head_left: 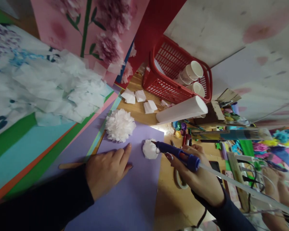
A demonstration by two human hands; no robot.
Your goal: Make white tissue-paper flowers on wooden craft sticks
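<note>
My right hand (202, 175) grips a blue hot glue gun (174, 151) with a long clear glue stick (233, 183) coming out of its back. The dark nozzle is over a small round white paper piece (150, 149) on a purple sheet (130, 199); whether they touch I cannot tell. My left hand (109, 170) rests on the same sheet, index finger stretched out and thumb apart, holding nothing. Just beyond its fingertips is a fluffy white paper flower (120, 125). A wooden stick (71, 165) pokes out by my left wrist.
Behind stand a red basket (163, 81) with paper cups and a white paper roll (181, 109). Small folded white papers (150, 106) lie nearby. A heap of white tissue (62, 83) covers coloured sheets at left. Paint pots (179, 126) are at right; another person's arms (273, 189) show far right.
</note>
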